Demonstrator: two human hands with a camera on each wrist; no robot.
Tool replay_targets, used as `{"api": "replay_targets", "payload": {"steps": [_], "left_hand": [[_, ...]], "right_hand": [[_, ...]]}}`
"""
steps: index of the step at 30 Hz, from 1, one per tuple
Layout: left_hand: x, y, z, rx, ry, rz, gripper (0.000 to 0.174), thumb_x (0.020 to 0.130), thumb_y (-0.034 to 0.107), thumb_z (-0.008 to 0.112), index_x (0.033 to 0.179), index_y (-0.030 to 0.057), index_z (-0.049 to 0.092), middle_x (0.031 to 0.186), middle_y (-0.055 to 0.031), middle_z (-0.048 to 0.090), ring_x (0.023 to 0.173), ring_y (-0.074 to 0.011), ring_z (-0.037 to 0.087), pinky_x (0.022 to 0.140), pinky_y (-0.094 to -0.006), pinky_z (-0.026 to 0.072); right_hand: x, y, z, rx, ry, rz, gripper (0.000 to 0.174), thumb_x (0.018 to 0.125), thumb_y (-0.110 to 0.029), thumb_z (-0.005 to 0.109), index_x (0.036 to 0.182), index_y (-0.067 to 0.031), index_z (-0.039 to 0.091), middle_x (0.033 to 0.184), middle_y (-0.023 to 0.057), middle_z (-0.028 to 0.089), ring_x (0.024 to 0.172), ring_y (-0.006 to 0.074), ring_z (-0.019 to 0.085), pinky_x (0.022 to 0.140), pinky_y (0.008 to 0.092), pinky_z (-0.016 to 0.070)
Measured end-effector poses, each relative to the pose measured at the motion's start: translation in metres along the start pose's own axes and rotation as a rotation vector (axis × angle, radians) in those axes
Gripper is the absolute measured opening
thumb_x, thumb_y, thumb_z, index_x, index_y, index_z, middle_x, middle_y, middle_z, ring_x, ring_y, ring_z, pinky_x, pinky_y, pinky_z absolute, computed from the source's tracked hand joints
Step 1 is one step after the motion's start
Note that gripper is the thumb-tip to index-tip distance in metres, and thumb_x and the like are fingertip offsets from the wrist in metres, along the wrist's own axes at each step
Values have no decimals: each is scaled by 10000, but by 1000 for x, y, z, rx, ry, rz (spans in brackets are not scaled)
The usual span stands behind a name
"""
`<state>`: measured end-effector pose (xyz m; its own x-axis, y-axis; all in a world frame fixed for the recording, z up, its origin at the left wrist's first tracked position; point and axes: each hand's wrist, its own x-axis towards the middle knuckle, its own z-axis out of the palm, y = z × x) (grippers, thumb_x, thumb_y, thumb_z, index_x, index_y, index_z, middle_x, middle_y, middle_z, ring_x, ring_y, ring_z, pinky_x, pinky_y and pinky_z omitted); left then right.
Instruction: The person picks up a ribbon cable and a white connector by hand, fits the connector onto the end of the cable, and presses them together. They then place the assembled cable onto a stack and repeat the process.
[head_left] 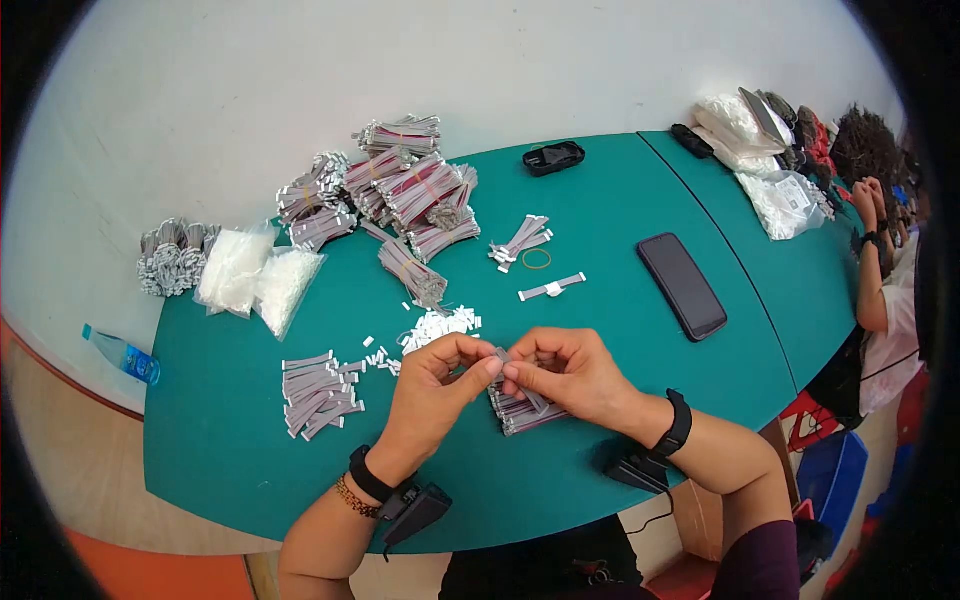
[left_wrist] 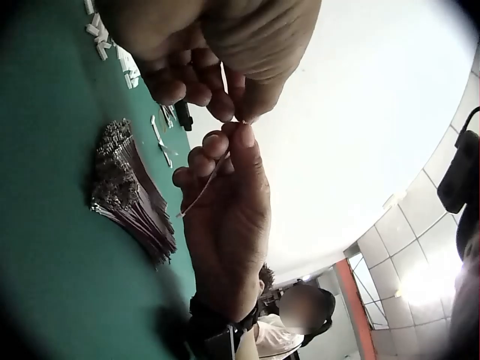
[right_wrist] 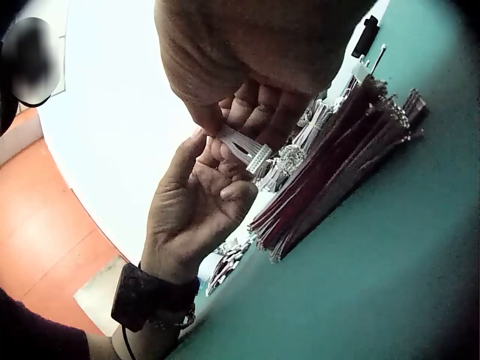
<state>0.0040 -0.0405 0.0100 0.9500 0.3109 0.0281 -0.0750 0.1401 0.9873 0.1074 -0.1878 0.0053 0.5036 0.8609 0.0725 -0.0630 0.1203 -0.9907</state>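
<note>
My left hand (head_left: 440, 385) and right hand (head_left: 575, 378) meet over the table's front middle, thumbs and forefingers pinching a short grey ribbon cable (right_wrist: 238, 145). A white connector (right_wrist: 259, 160) caps the cable's end in the right wrist view. Fingertips hide the cable's middle. Under the right hand lies a thick bundle of ribbon cables (left_wrist: 135, 191). Beyond the left hand is a heap of small white plastic pieces (head_left: 440, 328). Loose ribbon cables (head_left: 322, 395) lie left of that hand. Past the fingertips, one cable with a white piece (head_left: 553, 288) at its middle lies flat.
Banded cable bundles (head_left: 415, 190) are stacked at the back left, near bags of white pieces (head_left: 288, 285). A small cable stack (head_left: 521, 243) and a rubber band (head_left: 537, 259) lie mid-table. A phone (head_left: 682, 285) rests at right. Another person's arm (head_left: 870, 270) is at far right.
</note>
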Motion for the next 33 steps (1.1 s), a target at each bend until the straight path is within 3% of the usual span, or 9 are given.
{"api": "replay_targets", "payload": {"steps": [22,33], "left_hand": [[-2,2,3,-53,19,-25,135,820,121,655,883,4,630,786,-29,635,638,-53,519,556,-181,389],[-2,-1,5,-18,38,3,117,822,112,651,871,8,627,782,-42,645,653,-57,542,557,-181,385]], "right_hand": [[-3,2,1,-53,34,-53,141,878,-124,590,879,14,620,776,33,648,724,57,597,641,194,485],[-4,5,3,-89,71,-105,126,876,-108,583,859,11,619,758,26,646,697,47,589,603,193,475]]}}
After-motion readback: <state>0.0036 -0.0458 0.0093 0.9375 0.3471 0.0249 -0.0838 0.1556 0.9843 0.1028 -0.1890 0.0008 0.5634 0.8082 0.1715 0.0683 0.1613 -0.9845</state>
